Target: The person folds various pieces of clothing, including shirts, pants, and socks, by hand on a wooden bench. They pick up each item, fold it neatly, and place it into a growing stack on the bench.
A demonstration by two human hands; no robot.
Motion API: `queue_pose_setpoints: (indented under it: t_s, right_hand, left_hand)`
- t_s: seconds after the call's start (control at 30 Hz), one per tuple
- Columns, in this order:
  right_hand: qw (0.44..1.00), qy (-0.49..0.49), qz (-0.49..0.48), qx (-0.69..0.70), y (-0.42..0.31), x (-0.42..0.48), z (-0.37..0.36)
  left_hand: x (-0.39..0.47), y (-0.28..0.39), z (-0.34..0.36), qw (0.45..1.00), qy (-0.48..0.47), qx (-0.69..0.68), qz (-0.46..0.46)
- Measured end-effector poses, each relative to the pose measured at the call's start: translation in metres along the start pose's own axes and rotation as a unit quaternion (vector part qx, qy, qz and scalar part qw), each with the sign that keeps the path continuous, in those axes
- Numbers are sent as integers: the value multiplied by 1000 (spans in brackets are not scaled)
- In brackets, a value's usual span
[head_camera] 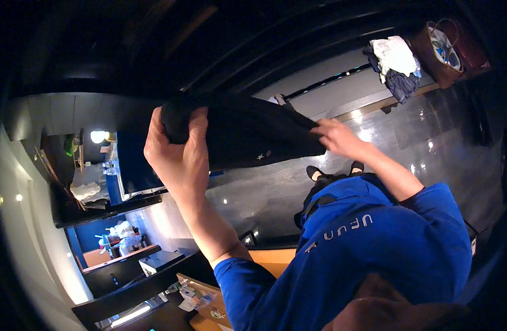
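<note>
A dark cloth, perhaps a garment [253, 132], stretches between my two hands in front of my body. Small light marks, one like a star, show near its lower edge. My left hand [179, 140] is raised and grips a bunched end of the cloth between thumb and fingers. At the opposite end, my right hand [340, 138] pinches the cloth's edge with its fingertips. The far side of the cloth merges with the dark background, so its full shape is hidden.
White and dark clothes [396, 62] lie heaped on a grey ledge [336, 93] at upper right. Beside them stands a brown handled bag [433, 53]. Small items sit on a wooden surface [212, 298] at lower left, near a silvery box [160, 261]. Below spreads a shiny grey floor [257, 194].
</note>
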State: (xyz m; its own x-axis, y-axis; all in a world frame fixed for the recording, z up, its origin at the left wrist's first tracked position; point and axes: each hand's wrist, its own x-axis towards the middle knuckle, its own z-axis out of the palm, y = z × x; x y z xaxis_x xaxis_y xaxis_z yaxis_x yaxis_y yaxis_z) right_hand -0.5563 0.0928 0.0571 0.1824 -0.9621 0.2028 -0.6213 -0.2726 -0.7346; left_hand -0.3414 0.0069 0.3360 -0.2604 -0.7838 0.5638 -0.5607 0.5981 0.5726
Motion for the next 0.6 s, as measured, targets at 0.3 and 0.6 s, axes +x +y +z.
queue_pose_setpoints:
  t_s: [0.3, 0.6]
  right_hand:
    - [983, -74, 47, 160, 27, 34, -156]
    - [993, 32, 76, 87, 41, 44, -127]
  left_hand:
    - [-8, -74, -66, 998, -45, -11, -44]
    - [-19, -34, -16, 988, -128, -46, -66]
